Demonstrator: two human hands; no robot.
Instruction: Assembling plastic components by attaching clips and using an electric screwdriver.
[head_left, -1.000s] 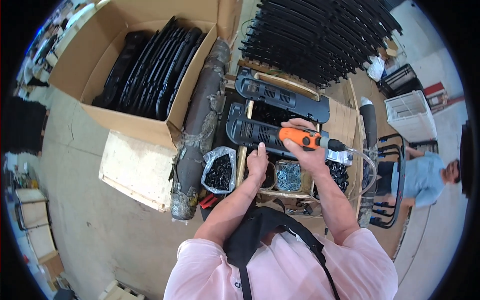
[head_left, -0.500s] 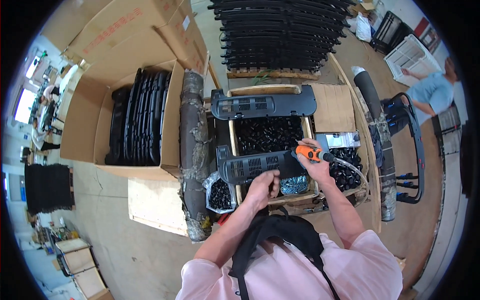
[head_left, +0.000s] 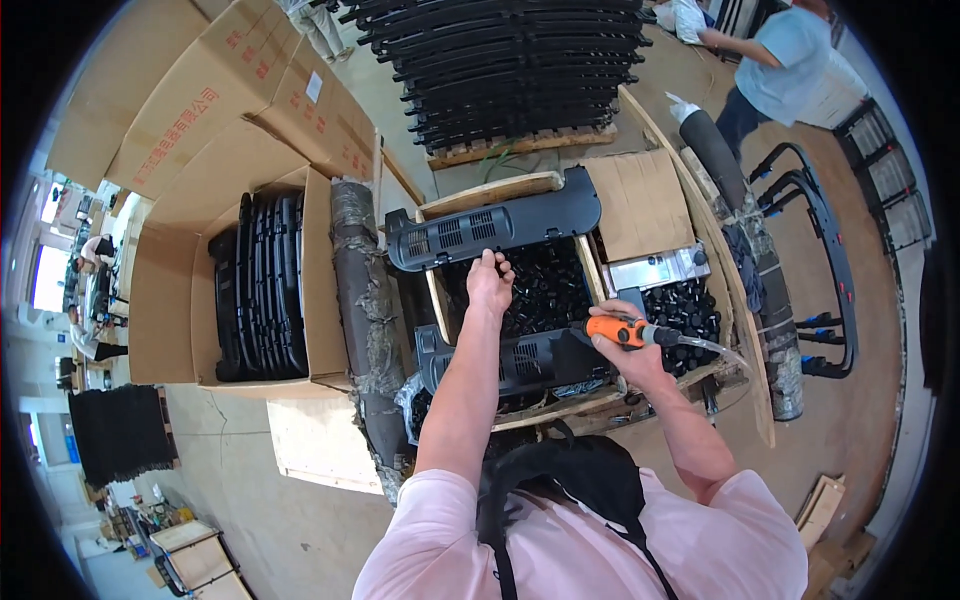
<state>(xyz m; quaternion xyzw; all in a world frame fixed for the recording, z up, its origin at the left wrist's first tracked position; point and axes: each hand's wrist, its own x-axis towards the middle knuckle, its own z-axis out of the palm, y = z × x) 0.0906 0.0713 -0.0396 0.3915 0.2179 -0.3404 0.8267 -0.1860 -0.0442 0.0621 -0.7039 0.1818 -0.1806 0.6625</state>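
In the head view, the left hand [head_left: 489, 283] reaches forward into a wooden-framed bin of small black plastic parts [head_left: 545, 290], its fingers curled down onto the heap; whether they pinch a part cannot be told. The right hand [head_left: 622, 352] has its grip closed around an orange power screwdriver with a clear hose at its rear [head_left: 622, 331], which it holds level with the tip pointing left over a long black plastic vented panel [head_left: 520, 360]. That panel lies across the near edge of the wooden table [head_left: 560, 408], just in front of the person's chest. A second, similar black vented panel [head_left: 495, 226] lies across the far rim of the bin, just beyond the left hand. To the right of the bin, a further compartment holds more small black parts [head_left: 685, 305], next to a flat sheet of brown cardboard [head_left: 640, 205]. On the left, an open brown cardboard box [head_left: 165, 300] holds black panels standing on edge. A stack of black panels rests on a wooden pallet [head_left: 515, 65] further off, and another person in a light blue shirt [head_left: 790, 55] stands at the upper right.
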